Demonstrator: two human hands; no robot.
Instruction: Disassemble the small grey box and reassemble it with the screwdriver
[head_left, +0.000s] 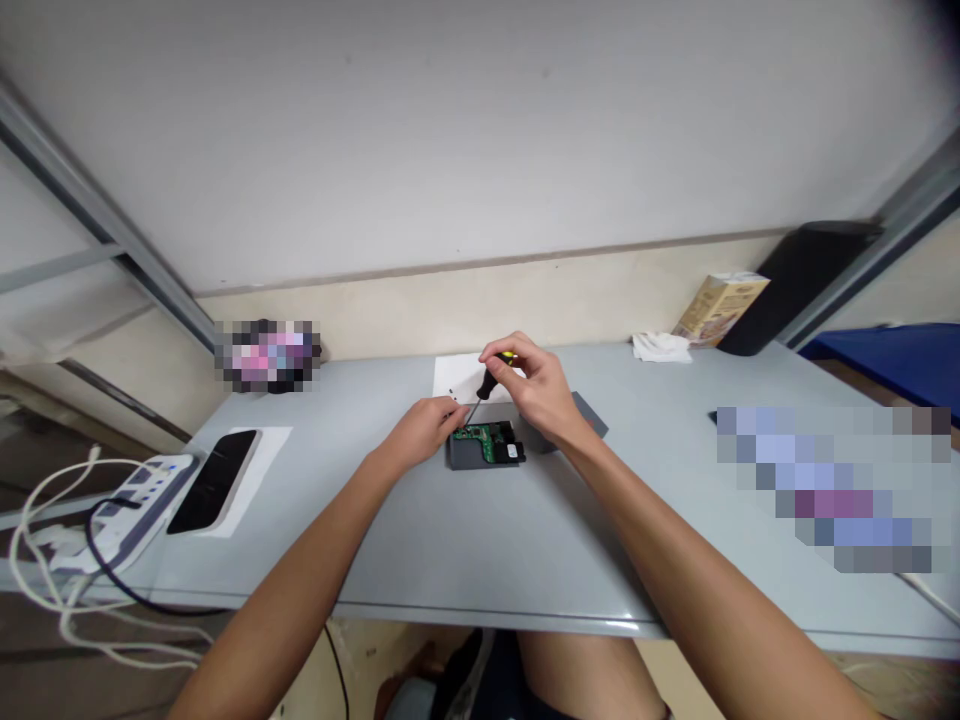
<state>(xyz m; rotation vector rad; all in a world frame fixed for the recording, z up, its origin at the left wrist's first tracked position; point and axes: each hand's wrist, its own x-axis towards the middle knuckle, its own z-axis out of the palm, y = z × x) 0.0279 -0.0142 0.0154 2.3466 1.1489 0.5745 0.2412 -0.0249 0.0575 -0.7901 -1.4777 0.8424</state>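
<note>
My right hand (536,385) is closed around the black and yellow handle of a screwdriver (489,382). The slanted shaft points down to the upper left corner of an opened grey electronic device (471,457), which lies on the table with its green circuit board (486,437) exposed. My left hand (427,430) has its fingers pinched together at that same corner, beside the screwdriver's tip. The tip itself is partly hidden by these fingers. A flat dark grey panel (589,418) lies partly behind my right wrist. White paper (448,372) with small dark bits on it lies behind the device.
On the left, a phone (215,482) rests on white paper near a power strip (142,510) with tangled cables (45,480). Toward the back right are a crumpled tissue (661,347), a yellowish carton (721,308) and a black cylinder (802,280). The table's front edge (495,618) runs before me.
</note>
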